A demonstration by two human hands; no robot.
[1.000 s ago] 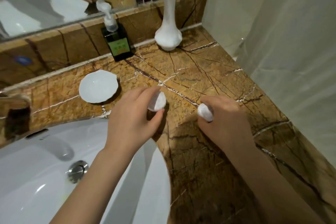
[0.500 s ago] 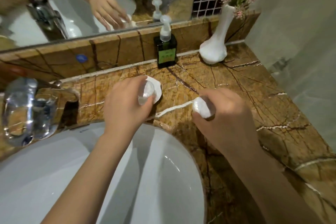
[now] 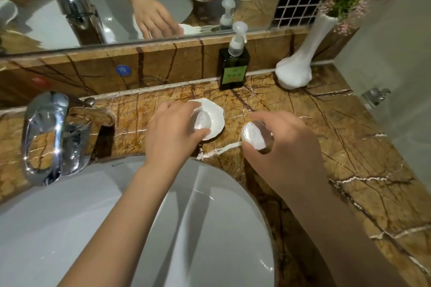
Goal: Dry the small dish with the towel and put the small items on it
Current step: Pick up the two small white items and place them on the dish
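The small white dish (image 3: 215, 115) sits on the brown marble counter (image 3: 349, 147) behind the basin. My left hand (image 3: 172, 133) is over the dish's left half and pinches a small round wrapped item (image 3: 201, 121) just above or on the dish; I cannot tell whether they touch. My right hand (image 3: 284, 144) hovers to the right of the dish and grips a second small white wrapped item (image 3: 253, 135) over the counter. No towel is in view.
A white basin (image 3: 116, 216) fills the lower left, with a chrome tap (image 3: 49, 135) at its left. A dark green pump bottle (image 3: 234, 70) and a white vase (image 3: 296, 70) with pink flowers stand against the backsplash under the mirror (image 3: 140, 2).
My left hand carried its wrapped item leftward from the counter to over the dish. My right hand kept its item and followed toward the dish. The view tilted up and left.
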